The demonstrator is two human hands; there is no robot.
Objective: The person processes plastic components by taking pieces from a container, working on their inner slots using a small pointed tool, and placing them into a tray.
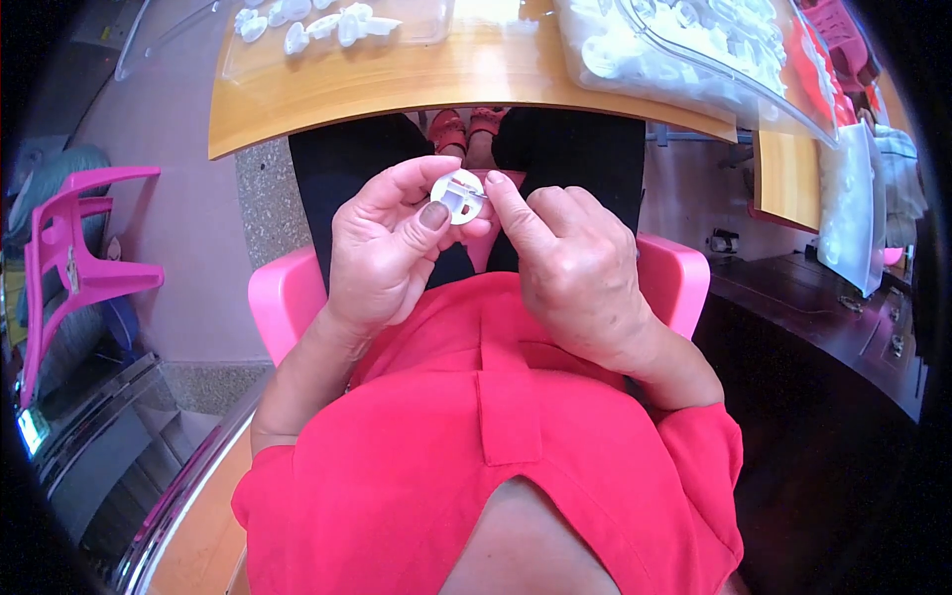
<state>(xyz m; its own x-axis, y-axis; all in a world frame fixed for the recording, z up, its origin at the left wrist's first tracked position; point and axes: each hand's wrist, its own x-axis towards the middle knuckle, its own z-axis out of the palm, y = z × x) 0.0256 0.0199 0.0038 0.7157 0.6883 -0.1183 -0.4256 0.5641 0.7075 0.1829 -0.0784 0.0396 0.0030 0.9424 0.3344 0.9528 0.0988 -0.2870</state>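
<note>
Head view. Round white plastic part [462,199] sits off the tabletop [476,74], out past its near edge, above the lap. Left hand [382,248] has it clamped between thumb and fingers; right hand [580,258] puts its index fingertip at the part's right rim. Whether the right thumb pinches anything, we cannot tell; a thin grey sliver there is too small to read.

Risks, as we judge: a sideways push from the right finger could twist the part loose, since only fingertips hold it; nothing but lap and floor lies beneath. Slick plastic would worsen that.

Around: loose white pieces [347,25] toward the tabletop's left edge, a clear bin of more [694,79] toward its right. The near edge stands between hands and both. Pink chair arms [288,305] flank the elbows, limiting their swing.
</note>
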